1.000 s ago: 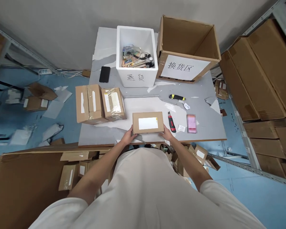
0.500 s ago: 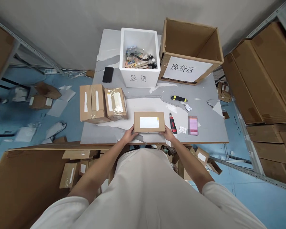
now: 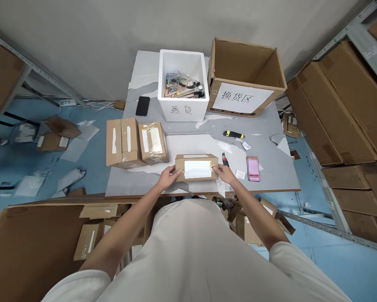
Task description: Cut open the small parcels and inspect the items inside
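Observation:
A brown cardboard box [image 3: 180, 176] with a white label faces me at the front middle of the table. My left hand [image 3: 168, 176] grips its left end, and my right hand [image 3: 225, 173] grips its right end, thumbs on the labelled side. The box is tilted, so its labelled side and a second side with a white strip both show. Just behind my right hand lies a red-and-black utility knife [image 3: 225, 159], partly covered by the hand. A small printed paper slip [image 3: 240, 174] and a phone with a pink screen [image 3: 253, 169] lie right of that hand.
Taped cardboard boxes [image 3: 153, 143] stand at the table's left. Behind are a black phone [image 3: 142, 106], a white foam bin [image 3: 182, 110] with mixed goods and a large open carton [image 3: 248, 98]. A yellow-and-black utility knife [image 3: 234, 134] lies right of centre. Stacked cartons [image 3: 342, 113] flank the right.
The box has been tipped so that its labelled side faces me and another side shows above. My hands have shifted their grip, thumbs now on the front. The view has tilted slightly upward.

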### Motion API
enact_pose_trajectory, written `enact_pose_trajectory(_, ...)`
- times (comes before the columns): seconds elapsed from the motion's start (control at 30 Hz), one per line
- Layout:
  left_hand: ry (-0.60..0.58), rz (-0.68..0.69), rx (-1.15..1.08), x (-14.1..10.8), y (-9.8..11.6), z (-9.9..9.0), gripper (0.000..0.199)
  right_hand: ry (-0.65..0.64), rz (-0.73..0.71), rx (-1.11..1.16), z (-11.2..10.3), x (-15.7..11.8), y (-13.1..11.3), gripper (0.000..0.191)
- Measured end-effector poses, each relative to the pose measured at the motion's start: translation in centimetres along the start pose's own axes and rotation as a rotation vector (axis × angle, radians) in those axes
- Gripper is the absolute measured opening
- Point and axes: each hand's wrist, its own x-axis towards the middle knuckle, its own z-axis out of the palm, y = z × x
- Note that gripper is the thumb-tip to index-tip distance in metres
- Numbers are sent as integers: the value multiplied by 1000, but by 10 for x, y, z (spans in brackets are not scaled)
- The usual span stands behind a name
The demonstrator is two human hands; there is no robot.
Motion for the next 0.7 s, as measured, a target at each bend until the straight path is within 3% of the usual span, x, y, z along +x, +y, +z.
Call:
enact_pose_trajectory(0.23, -45, -120, -119, 1, 1, 0, 64, 19, 78, -255, -1, -7, -15, 46)
enact_pose_trajectory(0.7, -34, -185, -113, 5, -7, 5, 63, 34, 151, -114, 7, -3, 1, 58)
